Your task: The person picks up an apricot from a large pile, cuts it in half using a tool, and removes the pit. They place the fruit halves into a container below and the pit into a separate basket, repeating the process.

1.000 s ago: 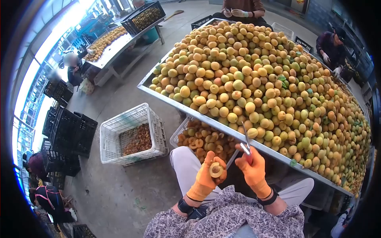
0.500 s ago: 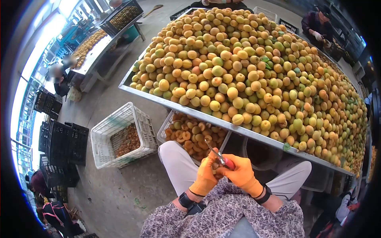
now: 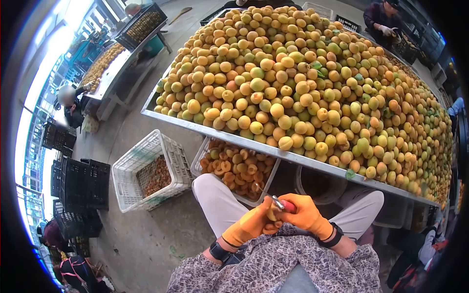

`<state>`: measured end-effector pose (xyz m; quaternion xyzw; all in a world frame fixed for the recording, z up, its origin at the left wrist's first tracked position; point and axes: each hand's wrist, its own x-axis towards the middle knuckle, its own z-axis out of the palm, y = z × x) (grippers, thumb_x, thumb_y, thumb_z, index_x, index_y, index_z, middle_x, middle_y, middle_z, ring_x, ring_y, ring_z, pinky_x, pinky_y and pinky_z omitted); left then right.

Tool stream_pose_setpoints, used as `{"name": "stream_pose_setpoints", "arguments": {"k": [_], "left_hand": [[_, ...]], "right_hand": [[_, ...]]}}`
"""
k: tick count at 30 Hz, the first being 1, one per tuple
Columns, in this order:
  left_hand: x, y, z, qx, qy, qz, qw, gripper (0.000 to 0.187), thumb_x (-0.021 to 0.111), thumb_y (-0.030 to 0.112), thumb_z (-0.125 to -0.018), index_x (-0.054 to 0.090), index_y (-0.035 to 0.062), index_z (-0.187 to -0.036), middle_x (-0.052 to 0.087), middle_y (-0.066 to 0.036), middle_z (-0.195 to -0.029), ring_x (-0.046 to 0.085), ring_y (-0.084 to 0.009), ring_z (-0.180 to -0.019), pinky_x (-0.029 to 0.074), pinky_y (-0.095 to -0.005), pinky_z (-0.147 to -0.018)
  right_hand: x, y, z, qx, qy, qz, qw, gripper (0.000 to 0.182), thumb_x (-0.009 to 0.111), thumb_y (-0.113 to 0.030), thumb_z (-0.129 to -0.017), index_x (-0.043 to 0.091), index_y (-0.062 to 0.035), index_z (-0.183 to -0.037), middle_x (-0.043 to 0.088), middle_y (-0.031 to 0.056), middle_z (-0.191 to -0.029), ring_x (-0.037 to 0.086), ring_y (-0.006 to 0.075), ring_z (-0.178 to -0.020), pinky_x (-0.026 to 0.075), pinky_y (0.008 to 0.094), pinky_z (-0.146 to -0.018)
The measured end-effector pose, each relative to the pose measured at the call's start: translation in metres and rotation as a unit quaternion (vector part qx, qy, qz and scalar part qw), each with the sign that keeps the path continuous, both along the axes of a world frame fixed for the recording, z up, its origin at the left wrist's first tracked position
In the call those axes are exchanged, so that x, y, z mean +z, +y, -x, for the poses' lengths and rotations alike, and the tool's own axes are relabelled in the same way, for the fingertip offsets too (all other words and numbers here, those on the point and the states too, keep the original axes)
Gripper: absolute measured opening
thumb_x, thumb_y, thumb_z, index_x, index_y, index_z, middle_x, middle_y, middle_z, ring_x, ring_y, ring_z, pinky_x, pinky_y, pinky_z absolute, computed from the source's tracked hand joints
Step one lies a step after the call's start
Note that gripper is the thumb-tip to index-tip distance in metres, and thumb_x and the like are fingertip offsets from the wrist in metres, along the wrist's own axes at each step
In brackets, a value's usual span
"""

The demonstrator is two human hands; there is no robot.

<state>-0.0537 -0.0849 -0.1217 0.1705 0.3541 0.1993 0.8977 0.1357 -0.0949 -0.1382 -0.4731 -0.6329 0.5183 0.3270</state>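
My left hand (image 3: 254,223), in an orange glove, is closed around a small yellowish fruit (image 3: 277,213), mostly hidden by the fingers. My right hand (image 3: 305,215), gloved too, grips the red handle of a metal tool (image 3: 279,202), whose thin tip points up and left. Both hands meet above my lap. Beyond them, a white crate (image 3: 199,157) holds split orange fruit halves (image 3: 239,168). A metal-edged table (image 3: 220,133) bears a large heap of whole yellow-orange fruit (image 3: 293,97).
A white crate (image 3: 117,183) with small brown pieces stands on the floor at left. Stacked black crates (image 3: 80,183) are farther left. People work at the upper left, upper right and lower left. A dark round container (image 3: 320,183) sits under the table.
My hands have come slightly lower and nearer my body, and the tool now lies at a flatter angle. The view has shifted a little.
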Motion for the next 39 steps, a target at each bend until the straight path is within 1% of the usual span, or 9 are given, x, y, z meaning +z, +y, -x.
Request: {"name": "stream_pose_setpoints", "arguments": {"k": [6, 8, 11, 15, 17, 21, 24, 26, 39], "left_hand": [[-0.046, -0.005, 0.016, 0.006, -0.262, 0.095, 0.96, 0.068, 0.053, 0.057, -0.093, 0.046, -0.0007, -0.128, 0.055, -0.007, -0.079, 0.049, -0.0123, -0.058, 0.039, -0.024, -0.051], [-0.007, -0.001, 0.003, 0.063, 0.182, -0.039, 0.981, 0.077, 0.071, 0.021, -0.087, 0.026, -0.0038, -0.146, 0.062, -0.013, -0.092, 0.062, -0.0222, -0.075, 0.051, -0.0321, -0.067], [-0.036, -0.01, 0.013, -0.066, 0.242, -0.474, 0.844, 0.1, 0.072, -0.004, -0.076, 0.005, -0.005, -0.151, 0.063, -0.018, -0.106, 0.064, -0.0296, -0.094, 0.051, -0.0363, -0.083], [-0.011, -0.001, 0.0, 0.006, 0.156, -0.153, 0.976, 0.092, 0.071, -0.001, -0.08, 0.011, -0.0053, -0.15, 0.062, -0.018, -0.11, 0.064, -0.0291, -0.094, 0.051, -0.035, -0.083], [-0.004, -0.001, -0.008, 0.011, 0.251, -0.299, 0.92, 0.065, 0.028, 0.058, -0.101, 0.059, 0.0019, -0.11, 0.063, -0.003, -0.093, 0.059, -0.0126, -0.086, 0.047, -0.0225, -0.071], [-0.017, -0.002, -0.008, 0.067, 0.15, -0.153, 0.974, 0.063, 0.032, 0.057, -0.101, 0.057, 0.0009, -0.113, 0.063, -0.004, -0.095, 0.06, -0.0131, -0.088, 0.048, -0.0232, -0.074], [-0.046, -0.015, 0.005, 0.003, 0.278, -0.629, 0.726, 0.052, 0.047, 0.04, -0.101, 0.04, -0.0001, -0.133, 0.062, -0.008, -0.103, 0.061, -0.0184, -0.088, 0.052, -0.0309, -0.076], [-0.044, -0.011, -0.001, 0.052, 0.122, -0.168, 0.977, 0.06, 0.039, 0.059, -0.098, 0.05, 0.0039, -0.119, 0.06, -0.003, -0.096, 0.058, -0.0135, -0.083, 0.051, -0.0279, -0.069], [-0.022, -0.028, -0.023, 0.177, 0.123, -0.218, 0.952, 0.034, 0.043, 0.039, -0.102, 0.061, 0.0105, -0.108, 0.058, 0.001, -0.081, 0.052, -0.008, -0.067, 0.04, -0.0194, -0.055]], "right_hand": [[0.017, 0.004, 0.001, 0.075, 0.054, 0.03, 0.995, 0.056, 0.081, -0.015, -0.072, 0.061, -0.0017, -0.122, 0.071, 0.011, -0.098, 0.067, 0.0153, -0.085, 0.052, 0.028, -0.079], [0.016, 0.001, 0.005, 0.045, 0.061, 0.027, 0.997, 0.056, 0.082, -0.016, -0.072, 0.06, -0.0019, -0.122, 0.07, 0.011, -0.098, 0.067, 0.0148, -0.085, 0.052, 0.0279, -0.079], [0.02, 0.003, 0.002, 0.031, 0.05, 0.035, 0.998, 0.058, 0.083, -0.017, -0.07, 0.06, -0.0024, -0.122, 0.071, 0.011, -0.098, 0.067, 0.0143, -0.086, 0.052, 0.0279, -0.08], [0.024, -0.002, -0.001, 0.033, 0.033, 0.058, 0.997, 0.06, 0.086, -0.019, -0.066, 0.062, -0.0034, -0.119, 0.07, 0.0103, -0.095, 0.067, 0.013, -0.086, 0.052, 0.0276, -0.079], [0.026, -0.007, 0.005, -0.014, 0.019, 0.031, 0.999, 0.06, 0.086, -0.019, -0.065, 0.062, -0.0041, -0.118, 0.07, 0.0104, -0.094, 0.068, 0.014, -0.085, 0.053, 0.0276, -0.077], [0.027, -0.011, 0.009, -0.083, -0.049, -0.02, 0.995, 0.06, 0.089, -0.021, -0.062, 0.064, -0.0063, -0.114, 0.07, 0.0115, -0.09, 0.07, 0.0186, -0.081, 0.054, 0.0286, -0.073], [0.023, -0.012, 0.011, -0.098, -0.067, -0.022, 0.993, 0.061, 0.09, -0.022, -0.06, 0.064, -0.0068, -0.113, 0.07, 0.0126, -0.088, 0.07, 0.022, -0.079, 0.055, 0.0294, -0.072], [0.029, -0.013, 0.011, -0.1, -0.049, -0.024, 0.994, 0.061, 0.09, -0.02, -0.06, 0.064, -0.0058, -0.113, 0.071, 0.0123, -0.088, 0.07, 0.02, -0.08, 0.055, 0.0287, -0.072], [0.018, -0.016, 0.01, -0.111, 0.029, -0.098, 0.989, 0.049, 0.084, -0.016, -0.066, 0.068, -0.0075, -0.112, 0.065, 0.0118, -0.078, 0.064, 0.0201, -0.063, 0.05, 0.0284, -0.058]]}}
